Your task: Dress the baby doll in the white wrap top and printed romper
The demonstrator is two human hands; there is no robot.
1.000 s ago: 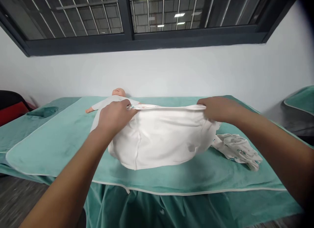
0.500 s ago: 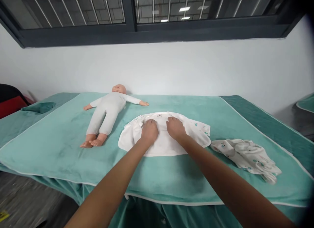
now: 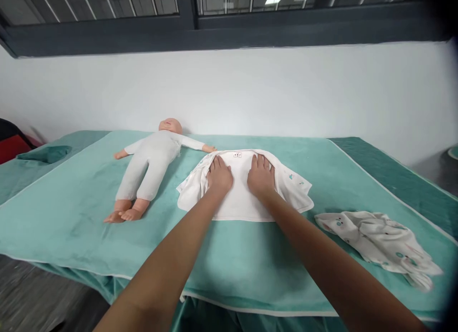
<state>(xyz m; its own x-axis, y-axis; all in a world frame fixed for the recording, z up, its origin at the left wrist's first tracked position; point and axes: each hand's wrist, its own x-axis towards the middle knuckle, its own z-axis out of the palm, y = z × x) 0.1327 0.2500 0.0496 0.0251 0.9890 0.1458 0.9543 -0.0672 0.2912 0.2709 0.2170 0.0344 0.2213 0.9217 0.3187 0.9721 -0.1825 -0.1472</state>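
A small white baby shirt (image 3: 239, 203) lies spread with its front open, a printed label at the neck and little coloured prints on the sides. Flat on its inner left side rests my left hand (image 3: 219, 176), fingers extended toward the collar. My right hand (image 3: 261, 176) presses on the right side in the same way, fingers slightly apart. Left of the shirt, a baby doll (image 3: 153, 155) in a white bodysuit lies on its back, arms out, one hand close to the shirt's collar edge.
A crumpled white printed garment (image 3: 382, 243) lies to the right on the green padded bed cover (image 3: 71, 217). Behind the bed is a white wall (image 3: 229, 93) below a dark-framed window (image 3: 193, 31). A folded green cloth (image 3: 45, 154) sits at the far left.
My fingers have gone from curled to stretched flat on the shirt. The shirt's collar edge has shifted away from me, closer to the doll's hand, and its sides are spread differently. The view has tilted down.
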